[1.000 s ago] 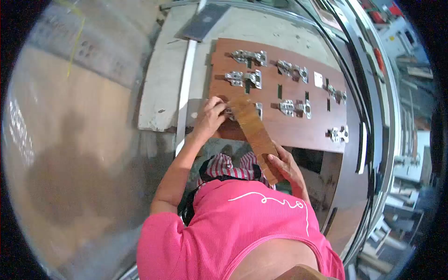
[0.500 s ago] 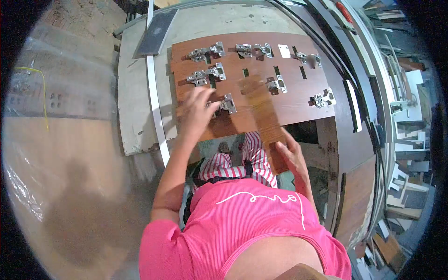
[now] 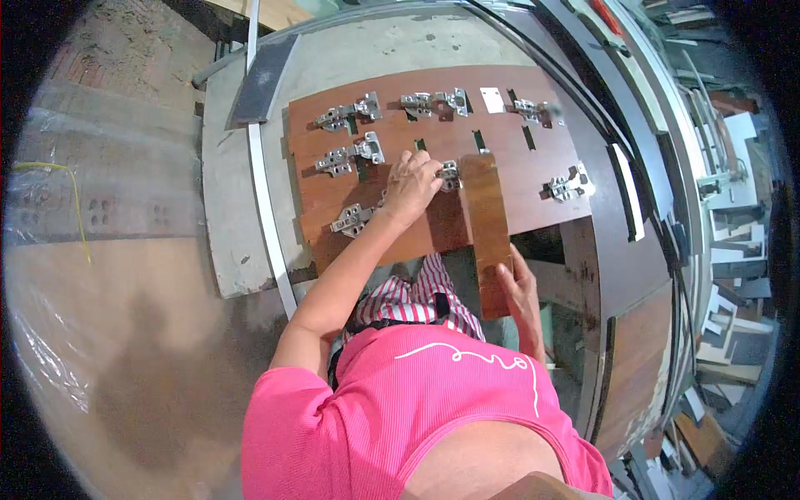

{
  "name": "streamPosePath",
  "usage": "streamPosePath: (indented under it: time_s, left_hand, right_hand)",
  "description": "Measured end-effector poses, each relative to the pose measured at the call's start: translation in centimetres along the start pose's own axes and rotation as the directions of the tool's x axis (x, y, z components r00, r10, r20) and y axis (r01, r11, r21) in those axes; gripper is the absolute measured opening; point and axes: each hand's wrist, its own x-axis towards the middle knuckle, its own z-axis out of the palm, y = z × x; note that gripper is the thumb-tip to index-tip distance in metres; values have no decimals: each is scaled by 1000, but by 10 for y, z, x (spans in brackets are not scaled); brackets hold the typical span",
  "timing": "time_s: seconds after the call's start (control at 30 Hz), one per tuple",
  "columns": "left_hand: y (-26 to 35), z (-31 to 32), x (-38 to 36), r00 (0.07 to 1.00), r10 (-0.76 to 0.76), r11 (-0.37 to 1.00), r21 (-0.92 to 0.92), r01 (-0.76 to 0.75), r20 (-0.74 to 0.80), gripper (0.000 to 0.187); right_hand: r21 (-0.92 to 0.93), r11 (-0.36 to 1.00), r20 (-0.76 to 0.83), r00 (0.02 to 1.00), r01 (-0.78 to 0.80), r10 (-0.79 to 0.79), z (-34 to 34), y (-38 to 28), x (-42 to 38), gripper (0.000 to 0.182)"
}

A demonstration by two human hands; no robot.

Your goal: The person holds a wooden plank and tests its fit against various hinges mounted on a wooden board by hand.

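Observation:
My left hand point(image 3: 410, 190) reaches over a reddish-brown panel point(image 3: 342, 187), its fingers closed at a metal cabinet hinge point(image 3: 450, 176). Part of that hinge is hidden by my fingers and the wooden board. My right hand point(image 3: 520, 292) grips the lower end of this narrow brown board point(image 3: 487, 225), which stands out over the panel's front edge. Beside my left wrist lies another hinge point(image 3: 352, 219), partly covered by the hand. More hinges rest on the panel, including one at the upper left point(image 3: 350, 155) and one at the right point(image 3: 568, 185).
A white card point(image 3: 492, 100) lies near the panel's back edge. Dark slots point(image 3: 528, 138) show in the panel. A white strip point(image 3: 268, 208) runs along the left, under a dark flat piece point(image 3: 265, 81). Long dark profiles point(image 3: 583, 108) line the right, with offcuts beyond.
My left hand has moved right, from the front-left hinge to the one beside the board. The board has swung more upright in my right hand. The view has shifted slightly.

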Motion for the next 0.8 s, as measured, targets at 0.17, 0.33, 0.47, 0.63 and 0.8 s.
streamPosePath:
  time_s: [0.17,0.33,0.47,0.63,0.8]
  left_hand:
    - [-4,-1,1,998,-24,1000,-4,24,50,23]
    - [-5,-4,4,1000,-10,1000,-24,10,10,22]
    - [-34,-15,42,998,8,998,55,-12,61,23]
    - [-71,-12,103,982,-60,990,113,81,-181,21]
    - [-94,11,121,988,-126,990,52,131,-95,19]
  right_hand:
    - [26,1000,69,998,9,-11,3,-28,-3,54]
    - [-128,991,88,996,42,-31,1,-26,14,55]
    - [18,999,53,998,40,-41,3,-40,25,53]
    - [-7,991,-23,991,134,-134,14,-76,60,50]
    - [2,980,-23,980,199,-199,19,-91,95,48]
